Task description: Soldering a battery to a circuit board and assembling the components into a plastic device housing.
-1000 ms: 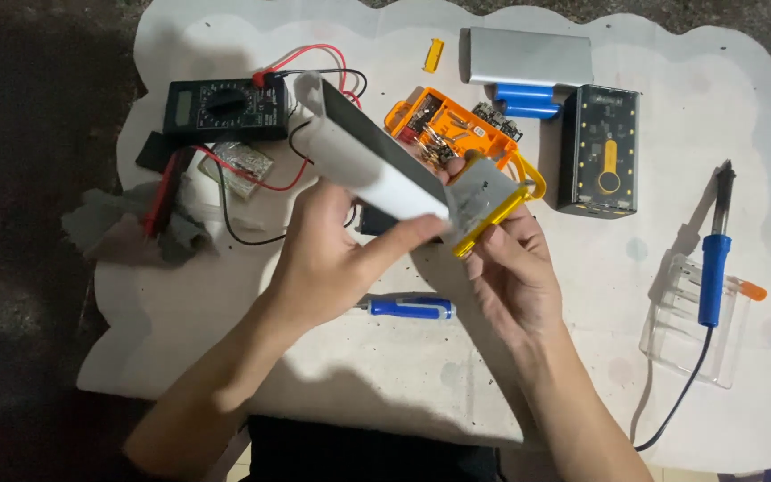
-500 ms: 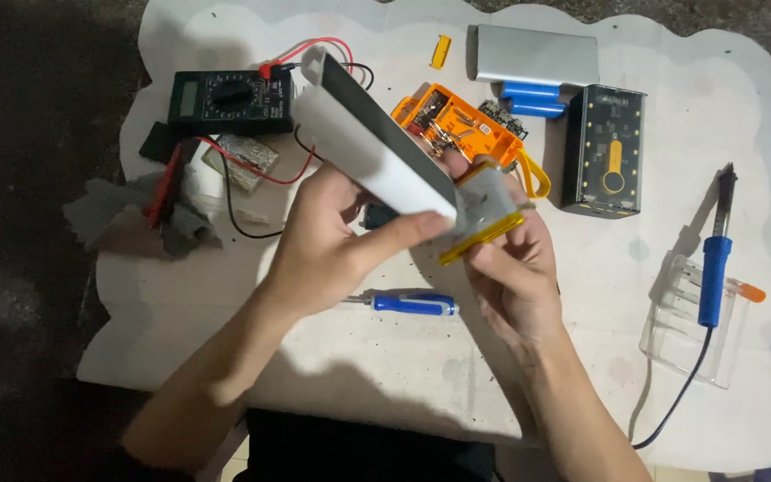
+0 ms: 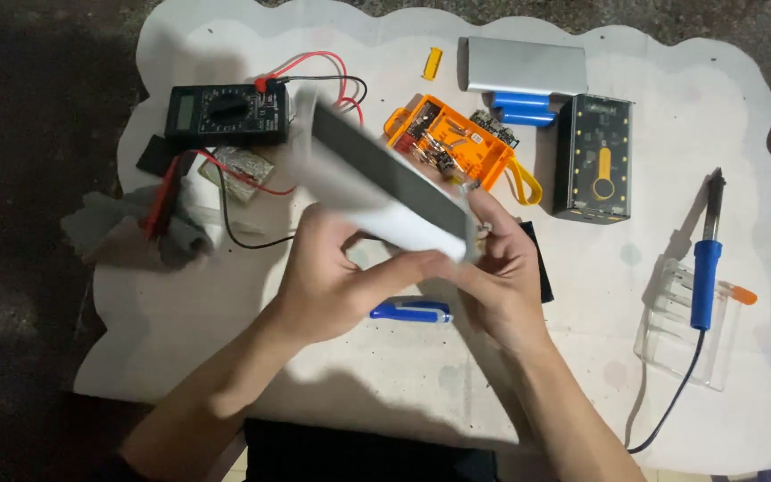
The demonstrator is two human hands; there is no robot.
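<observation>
Both my hands hold a long white rectangular casing (image 3: 377,183) with a dark grey face, tilted and motion-blurred above the middle of the white mat (image 3: 225,54). My left hand (image 3: 336,281) grips its near lower edge from the left. My right hand (image 3: 501,268) pinches its right end. Behind the casing lies an orange open housing (image 3: 457,143) with a circuit board and a yellow strap. A blue-handled tool (image 3: 410,311) lies on the mat under my hands.
A black multimeter (image 3: 225,114) with red and black leads sits at the back left. At the back right are a silver case (image 3: 524,64), blue cells (image 3: 524,109) and a black power bank (image 3: 595,159). A blue soldering iron (image 3: 705,268) rests on a clear tray (image 3: 671,344) at right.
The white casing has swung down and to the right, now covering the yellow-edged part held before. Both hands shifted slightly lower and closer together.
</observation>
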